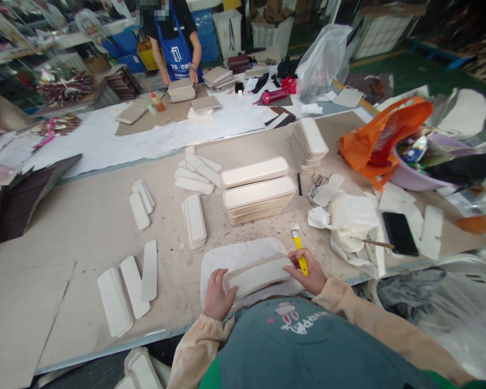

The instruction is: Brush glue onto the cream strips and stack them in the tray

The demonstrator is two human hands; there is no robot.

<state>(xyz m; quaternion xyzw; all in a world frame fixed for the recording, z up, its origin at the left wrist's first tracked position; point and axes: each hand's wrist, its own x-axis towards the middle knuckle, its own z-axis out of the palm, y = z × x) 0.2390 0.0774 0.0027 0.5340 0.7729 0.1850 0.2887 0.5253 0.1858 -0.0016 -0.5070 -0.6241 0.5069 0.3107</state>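
Between my hands, a long white rounded strip (pixel 259 278) is held slightly bent over a pale sheet (pixel 222 256). My left hand (pixel 219 294) grips its left end, thumb on top. My right hand (pixel 308 272) pinches the right end and also holds a brush (pixel 300 254) with a yellow handle, bristles pointing away from me. Just beyond are two neat stacks of strips, the nearer stack (pixel 259 202) and the farther stack (pixel 254 172). A small pile of strips (pixel 194 220) lies to their left.
More strips (pixel 115 301) lie at the left front. Toward the right are scissors (pixel 318 183), a white plastic bag (pixel 354 216), a black phone (pixel 400 233) and an orange bag (pixel 383 138). A person in a blue apron (pixel 180 51) handles a stack of boards (pixel 181 90) across the table.
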